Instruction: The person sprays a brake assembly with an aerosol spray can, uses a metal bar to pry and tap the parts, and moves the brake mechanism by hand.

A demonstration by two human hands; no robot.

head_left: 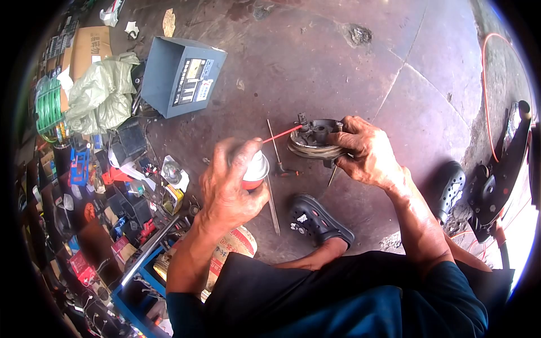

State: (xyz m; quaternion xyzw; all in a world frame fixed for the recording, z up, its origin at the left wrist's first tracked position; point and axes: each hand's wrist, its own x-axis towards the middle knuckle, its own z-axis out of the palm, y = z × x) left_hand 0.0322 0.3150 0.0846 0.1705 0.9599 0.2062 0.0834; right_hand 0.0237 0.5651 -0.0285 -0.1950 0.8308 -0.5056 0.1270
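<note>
While L hand [228, 188] clasps spray can [257, 169], finger [246, 158] atop, R hand [369, 151] pinches rnd part [315, 147].

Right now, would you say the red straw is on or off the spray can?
On, it seems: the red straw runs from the spray can toward the metal part, though a left-hand finger hides the joint.

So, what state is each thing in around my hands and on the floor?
Spray can: gripped in the left hand; whether it's spraying, I can't tell.
Red straw: extended toward the metal part.
Round metal part: held up in the right hand, dirty.
Plastic bag: crumpled.
Near black clog: worn.
Grey-blue box: on the floor, label showing.
</note>
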